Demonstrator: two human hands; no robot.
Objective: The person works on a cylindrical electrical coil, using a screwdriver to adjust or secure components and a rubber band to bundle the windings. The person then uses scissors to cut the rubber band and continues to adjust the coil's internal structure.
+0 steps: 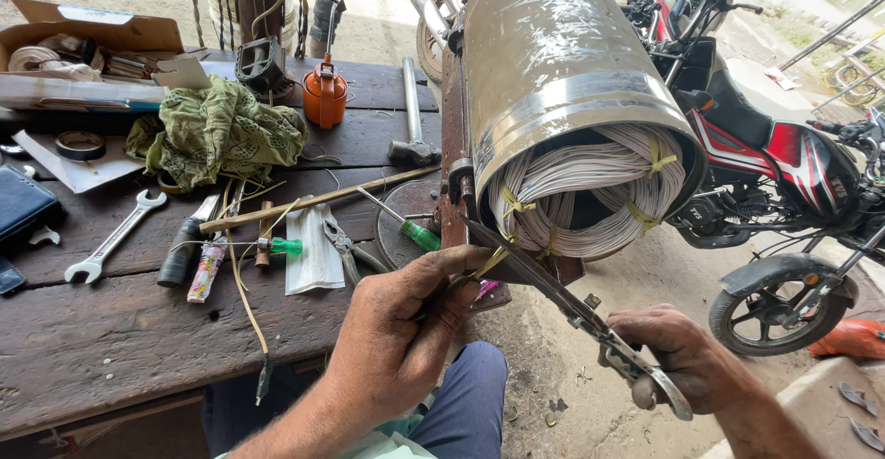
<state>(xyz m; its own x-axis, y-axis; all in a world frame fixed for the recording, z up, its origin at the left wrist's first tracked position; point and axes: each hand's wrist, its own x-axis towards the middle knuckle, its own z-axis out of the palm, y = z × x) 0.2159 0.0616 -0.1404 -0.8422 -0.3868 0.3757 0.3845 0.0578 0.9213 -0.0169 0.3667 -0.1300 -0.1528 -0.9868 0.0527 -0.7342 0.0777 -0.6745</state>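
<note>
A large metal cylinder (pixel 562 72) lies on its side off the right edge of the dark wooden workbench (pixel 83 339), its open end toward the camera. Inside that end sits a thick ring of white wire coils (pixel 590 187), bound at several spots with yellow ties (pixel 656 157).

The left hand (pixel 401 335) comes up from the lower middle, wrist bent and palm turned inward, just past the bench's near right corner. Its thumb and fingers are pressed together, pinching a loose yellow tie end (pixel 491 261) at the lower left rim of the coils.

The right hand (pixel 678 358) reaches in from the lower right, knuckles up, fingers curled tight around the handles of long scissors (pixel 553 293). The blades slant up and left, their tip at the pinched tie below the coils.

On the bench lie a green rag (pixel 221 127) near the far edge, an orange oil can (pixel 324 95), a hammer (pixel 412 113), a spanner (pixel 115 236) toward the left edge, and a green-handled screwdriver (pixel 406 227).
</note>
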